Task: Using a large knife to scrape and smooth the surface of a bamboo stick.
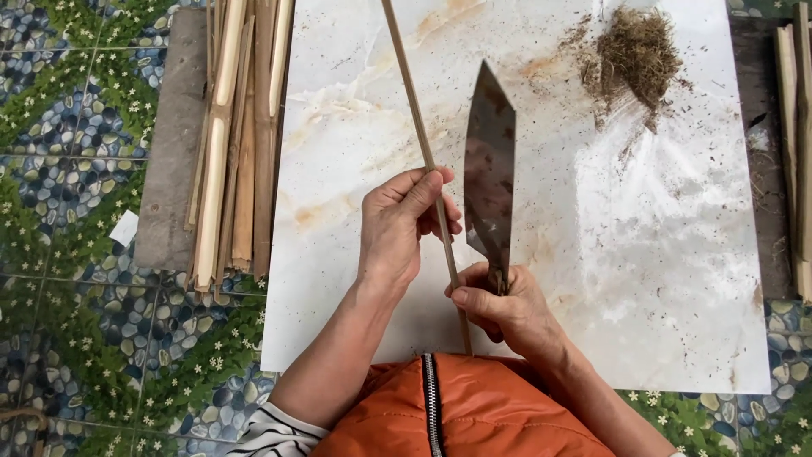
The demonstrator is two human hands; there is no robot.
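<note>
Left hand (397, 224) grips bamboo strip (420, 127); right hand (499, 309) clasps knife (491, 165) just beside it

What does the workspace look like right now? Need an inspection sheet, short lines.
Surface: white marbled board laid on a patterned pebble-print floor; dusty, flecked with debris.
Job's things: thin bamboo strip running away from the person; broad dark knife, blade pointing away.
Clutter: pile of brown fibrous shavings at the board's far right.
Grippers: left hand pinches the strip; right hand grips the knife handle, with the strip passing beside it.
Cables: nothing seen.
Surroundings: bundle of split bamboo on a grey slab at left; more bamboo pieces at the right edge.
</note>
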